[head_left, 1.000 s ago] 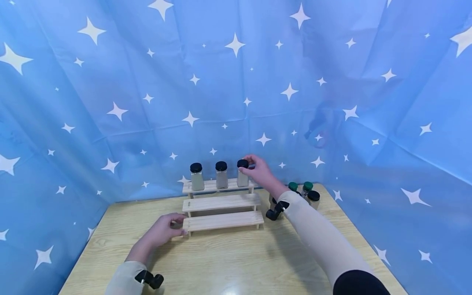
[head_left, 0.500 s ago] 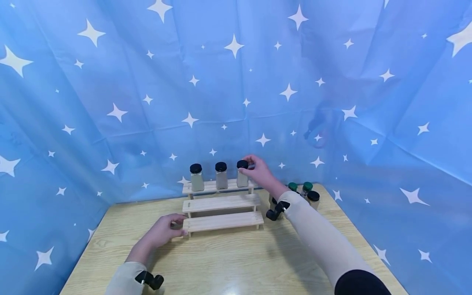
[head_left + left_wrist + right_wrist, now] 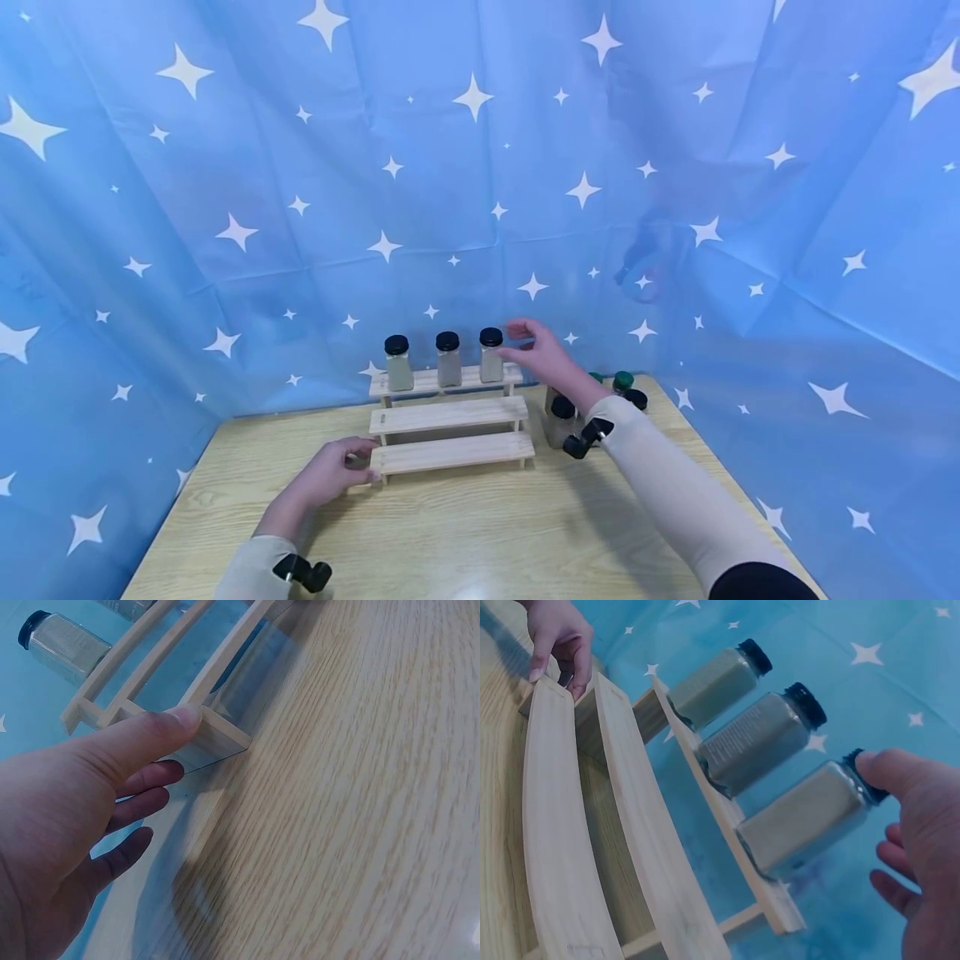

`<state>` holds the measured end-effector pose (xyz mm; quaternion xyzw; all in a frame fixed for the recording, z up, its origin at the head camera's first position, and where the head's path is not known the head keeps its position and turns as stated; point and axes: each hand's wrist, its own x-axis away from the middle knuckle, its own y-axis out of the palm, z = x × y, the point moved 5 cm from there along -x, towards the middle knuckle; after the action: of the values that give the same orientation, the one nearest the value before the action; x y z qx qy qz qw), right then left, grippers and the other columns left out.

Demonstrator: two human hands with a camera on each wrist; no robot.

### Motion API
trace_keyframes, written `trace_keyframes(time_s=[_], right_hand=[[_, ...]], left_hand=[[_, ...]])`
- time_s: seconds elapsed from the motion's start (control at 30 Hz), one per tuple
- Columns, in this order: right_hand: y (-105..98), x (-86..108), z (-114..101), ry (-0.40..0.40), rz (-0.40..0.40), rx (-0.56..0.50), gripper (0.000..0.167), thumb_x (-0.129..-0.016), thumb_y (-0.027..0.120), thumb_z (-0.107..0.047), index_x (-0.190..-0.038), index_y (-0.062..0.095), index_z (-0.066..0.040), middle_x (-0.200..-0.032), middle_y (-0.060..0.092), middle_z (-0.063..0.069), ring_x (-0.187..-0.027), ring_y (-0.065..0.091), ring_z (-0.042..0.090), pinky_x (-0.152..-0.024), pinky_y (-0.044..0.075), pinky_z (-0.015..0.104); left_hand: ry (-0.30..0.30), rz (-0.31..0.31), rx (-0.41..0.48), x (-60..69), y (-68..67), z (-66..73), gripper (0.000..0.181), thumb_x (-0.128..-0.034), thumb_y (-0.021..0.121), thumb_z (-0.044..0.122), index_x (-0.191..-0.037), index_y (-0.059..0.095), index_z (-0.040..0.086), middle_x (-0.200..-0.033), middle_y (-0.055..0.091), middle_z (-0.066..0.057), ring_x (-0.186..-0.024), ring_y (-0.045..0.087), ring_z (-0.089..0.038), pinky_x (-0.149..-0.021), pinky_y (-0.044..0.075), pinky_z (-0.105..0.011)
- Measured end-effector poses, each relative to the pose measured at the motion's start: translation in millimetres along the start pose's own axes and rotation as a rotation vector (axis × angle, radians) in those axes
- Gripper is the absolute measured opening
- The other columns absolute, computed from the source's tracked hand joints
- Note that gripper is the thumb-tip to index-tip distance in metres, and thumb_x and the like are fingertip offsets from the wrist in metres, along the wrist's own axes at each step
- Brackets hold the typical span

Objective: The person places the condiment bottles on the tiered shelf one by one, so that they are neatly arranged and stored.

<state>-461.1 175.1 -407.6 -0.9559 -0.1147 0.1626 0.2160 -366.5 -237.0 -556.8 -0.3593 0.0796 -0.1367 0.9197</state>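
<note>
A three-tier wooden rack (image 3: 450, 452) stands on the table. My left hand (image 3: 333, 473) holds its left front end, thumb (image 3: 161, 735) on the wood and fingers beside it. On the top tier stand three upright glass jars with black lids: a left jar (image 3: 400, 372), a middle jar (image 3: 448, 368) and a right jar (image 3: 491, 365). Pale contents show through the glass. My right hand (image 3: 551, 360) is beside the right jar with fingers spread and relaxed. Its thumb (image 3: 889, 769) overlaps that jar's lid in the right wrist view; whether they touch I cannot tell.
Right of the rack, partly behind my right forearm, stand several more jars: a black-lidded jar (image 3: 561, 422), a green-lidded jar (image 3: 623, 382) and others. A blue star-patterned curtain (image 3: 337, 208) hangs close behind the rack. The wooden table (image 3: 450, 533) extends in front.
My right hand has let go of the right jar's lid and drawn slightly right. The jar stays on the top tier. My left hand keeps its place on the rack.
</note>
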Motion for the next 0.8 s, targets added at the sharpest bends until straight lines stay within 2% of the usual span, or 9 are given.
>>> trace_keyframes(time_s=[0.13, 0.3, 0.5, 0.8], right_hand=[[-10, 8.5, 2, 0.003, 0.016, 0.005, 0.062, -0.103, 0.083, -0.029, -0.155, 0.057, -0.008, -0.154, 0.057, 0.022, -0.142, 0.054, 0.044, -0.115, 0.051, 0.057], [-23, 22.8, 2, 0.031, 0.037, 0.028, 0.058, -0.103, 0.083, -0.028, -0.151, 0.059, -0.008, -0.149, 0.061, 0.016, -0.140, 0.055, 0.048, -0.114, 0.052, 0.057], [-36, 42.7, 4, 0.031, 0.046, 0.087, 0.050, -0.105, 0.080, -0.029, -0.146, 0.061, -0.007, -0.146, 0.061, 0.015, -0.137, 0.057, 0.042, -0.113, 0.051, 0.057], [-62, 65.7, 21, -0.005, 0.085, 0.173, 0.043, -0.104, 0.082, -0.034, -0.136, 0.067, -0.011, -0.138, 0.064, 0.011, -0.128, 0.061, 0.038, -0.108, 0.054, 0.057]], left_hand=[[-0.013, -0.001, 0.002, 0.8, -0.7, 0.0, 0.056, -0.0925, 0.093, 0.029, -0.141, 0.074, 0.008, -0.129, 0.073, -0.011, -0.120, 0.070, -0.035, -0.103, 0.060, -0.057], [-0.018, 0.001, 0.003, 1.6, -0.9, 2.0, 0.056, -0.0927, 0.093, 0.028, -0.141, 0.073, 0.008, -0.129, 0.073, -0.012, -0.120, 0.070, -0.034, -0.102, 0.060, -0.056], [-0.018, 0.002, 0.004, 2.8, 0.3, 3.1, 0.055, -0.0919, 0.094, 0.027, -0.140, 0.074, 0.008, -0.128, 0.074, -0.010, -0.118, 0.071, -0.033, -0.102, 0.060, -0.055], [0.001, 0.001, 0.004, 1.5, -1.8, 6.2, 0.052, -0.0928, 0.093, 0.027, -0.138, 0.075, 0.008, -0.128, 0.074, -0.009, -0.119, 0.070, -0.032, -0.103, 0.060, -0.055]])
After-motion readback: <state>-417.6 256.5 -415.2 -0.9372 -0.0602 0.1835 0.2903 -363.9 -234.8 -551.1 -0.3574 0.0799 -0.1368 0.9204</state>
